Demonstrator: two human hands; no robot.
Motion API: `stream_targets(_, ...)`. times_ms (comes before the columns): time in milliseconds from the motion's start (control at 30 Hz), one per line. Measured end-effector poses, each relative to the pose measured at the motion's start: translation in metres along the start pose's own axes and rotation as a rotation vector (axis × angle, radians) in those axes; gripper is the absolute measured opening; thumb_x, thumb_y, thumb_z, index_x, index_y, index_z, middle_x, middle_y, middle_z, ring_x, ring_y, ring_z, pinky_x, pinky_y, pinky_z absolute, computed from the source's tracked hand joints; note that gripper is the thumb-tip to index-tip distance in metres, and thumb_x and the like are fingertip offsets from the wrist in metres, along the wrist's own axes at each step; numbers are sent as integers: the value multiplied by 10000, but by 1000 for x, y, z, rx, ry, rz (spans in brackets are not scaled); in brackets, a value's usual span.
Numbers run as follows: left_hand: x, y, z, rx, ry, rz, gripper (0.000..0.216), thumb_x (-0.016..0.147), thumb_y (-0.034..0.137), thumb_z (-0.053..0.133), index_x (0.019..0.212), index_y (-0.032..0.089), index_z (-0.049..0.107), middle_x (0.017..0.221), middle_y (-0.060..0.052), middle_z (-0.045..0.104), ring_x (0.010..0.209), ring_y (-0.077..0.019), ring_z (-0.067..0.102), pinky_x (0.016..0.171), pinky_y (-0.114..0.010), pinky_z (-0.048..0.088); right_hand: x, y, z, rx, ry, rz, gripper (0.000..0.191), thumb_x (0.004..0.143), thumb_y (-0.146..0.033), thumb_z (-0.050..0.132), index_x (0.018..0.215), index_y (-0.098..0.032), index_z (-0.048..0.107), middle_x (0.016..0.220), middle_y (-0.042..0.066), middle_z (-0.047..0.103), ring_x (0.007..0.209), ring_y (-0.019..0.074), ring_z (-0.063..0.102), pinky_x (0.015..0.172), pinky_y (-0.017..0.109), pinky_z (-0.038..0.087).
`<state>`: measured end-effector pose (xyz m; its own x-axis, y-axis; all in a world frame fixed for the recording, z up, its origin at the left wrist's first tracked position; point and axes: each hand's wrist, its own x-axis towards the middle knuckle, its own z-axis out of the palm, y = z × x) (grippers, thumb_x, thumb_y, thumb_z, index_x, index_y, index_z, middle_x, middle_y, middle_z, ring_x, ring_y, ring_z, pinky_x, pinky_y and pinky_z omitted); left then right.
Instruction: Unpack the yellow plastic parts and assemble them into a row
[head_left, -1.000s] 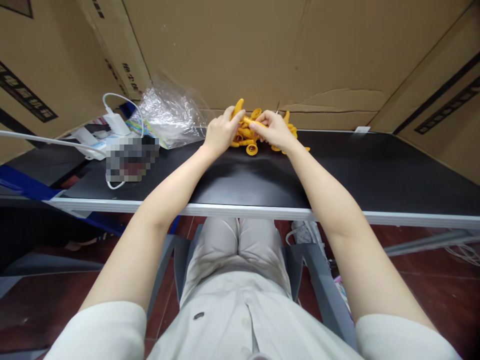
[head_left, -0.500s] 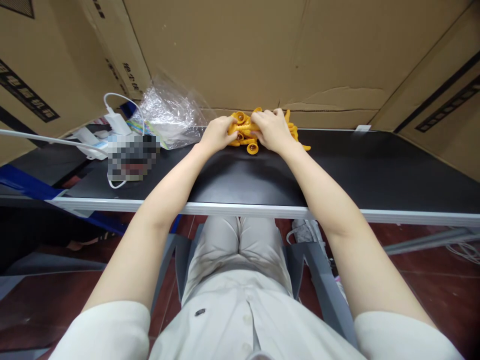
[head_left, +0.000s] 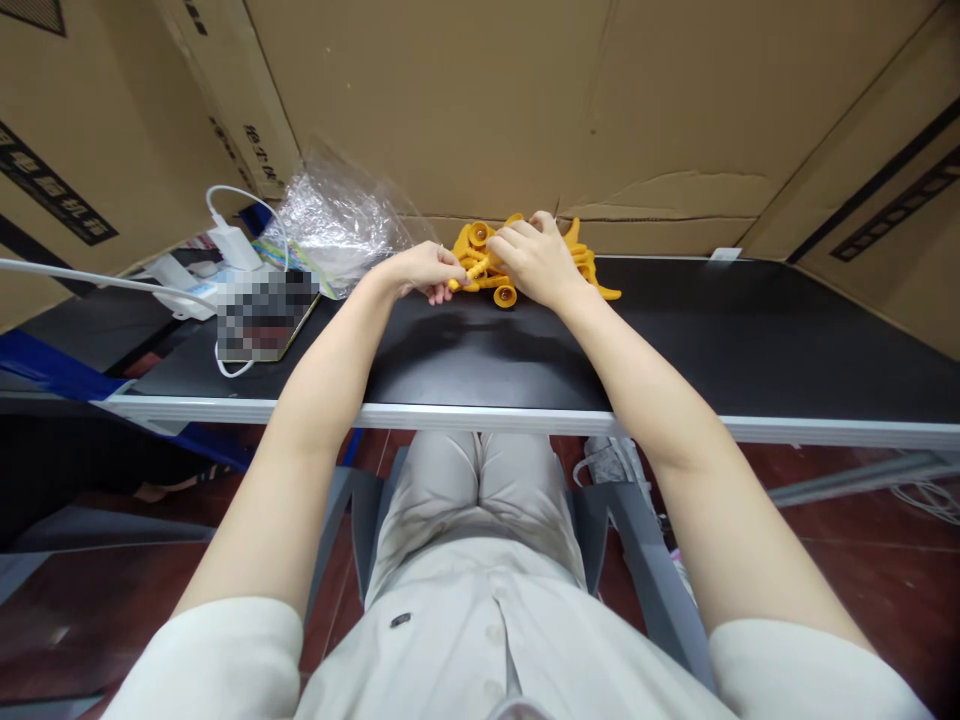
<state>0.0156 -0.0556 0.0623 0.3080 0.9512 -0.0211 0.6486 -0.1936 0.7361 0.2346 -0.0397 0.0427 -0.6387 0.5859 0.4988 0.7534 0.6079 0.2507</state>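
Left box: cardboard box (head_left: 90,150) standing at the far left; a black strip with pale characters runs across it, too slanted to read.
Second print: a short line of dark characters on the box panel behind the bag, also not legible; no brand name can be made out anywhere.
Cable and charger: white cable (head_left: 97,283) runs in from the left edge to a white charger (head_left: 232,245) at the table's back corner.
Blurred patch: a pixelated item (head_left: 262,312) lies just beside the charger; what it is cannot be told.
Bag: clear plastic bag (head_left: 337,225), crumpled and lying open against the cardboard wall (head_left: 487,90), near the left hand.
Left hand: left hand (head_left: 416,272) palm down, thumb and fingertips pinched on the near end of 1 yellow piece (head_left: 469,276).
Yellow piece: small and stick-shaped, held just above the black table (head_left: 750,340) at the pile's front-left edge, spanning the 2 hands.
Right hand: right hand (head_left: 536,262) with fingers curled, tips closed on the piece's other end, knuckles over the pile.
Pile: pile of yellow pieces (head_left: 587,268) at the table's back edge, touching the wall.
Doing it well (judgement): keep both pinches close to the ends, work low over the table, and lift clear of the heap so neighbours don't snag.
Tag: small white tag (head_left: 724,256) at the back edge to the right; nothing readable on it.
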Motion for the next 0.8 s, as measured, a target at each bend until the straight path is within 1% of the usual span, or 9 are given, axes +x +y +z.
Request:
stream_targets(67,1,-1,1,4,4,-16,134,705,269,750,629,175,692,559,-20,632,514,-136,600,591,-306,528,-2,3,4,6,-21,-22,434,1082,-238,291,1320,-158,645,1255,174,686,1255,330,546,1091,541,346)
stream_targets(167,3,-3,3,33,21,-27,140,698,257,744,614,182,662,523,1,607,463,-115,548,534,-266,465,-6,7,10,17,-65,-53,407,1066,-251,376,1371,-128,616,1304,199,676,1273,344,537,1061,529,373)
stream_targets(300,4,-4,3,54,16,-38,129,686,222,728,606,180,637,503,21,586,426,-93,507,484,-225,396,-4,7,13,3,-100,-50,363,1059,-217,380,1280,-131,655,1240,188,700,1235,336,562,1080,551,361)
stream_targets(400,1,-1,0,26,-10,-41,123,701,213,720,616,170,643,500,19,577,414,-81,489,478,-213,374,0,3,11,-21,-48,-8,371,1061,-177,336,1246,-141,655,1223,180,698,1225,325,575,1112,565,338)
stream_targets(533,-5,5,-3,-41,-66,0,156,750,196,694,607,157,646,484,22,534,411,-63,449,484,-210,352,4,-3,7,-44,35,41,472,1069,-140,205,1266,-148,634,1245,174,679,1242,314,583,1145,573,319)
stream_targets(600,-6,5,-4,-58,-98,8,167,753,184,693,594,150,654,484,26,520,411,-51,426,488,-208,339,4,-2,6,-39,66,56,501,1068,-139,166,1251,-147,632,1244,174,673,1237,316,588,1156,581,311)
stream_targets(667,-5,2,-5,-63,-157,4,147,746,169,686,600,146,685,522,10,569,413,-47,416,490,-215,337,2,6,6,-22,102,81,499,1066,-143,160,1243,-146,626,1237,170,666,1230,321,592,1147,585,323)
stream_targets(733,-3,-2,-5,-51,-209,3,121,745,173,683,635,152,730,574,-6,622,422,-51,415,491,-227,337,-3,21,6,-2,151,134,463,1069,-167,185,1241,-144,614,1221,166,659,1213,325,594,1121,584,350)
stream_targets(800,0,-7,-7,-20,-193,11,94,746,196,707,675,165,760,582,1,616,439,-58,418,498,-233,334,-9,39,7,18,210,206,401,1081,-226,237,1243,-146,596,1208,166,653,1194,326,591,1102,579,370)
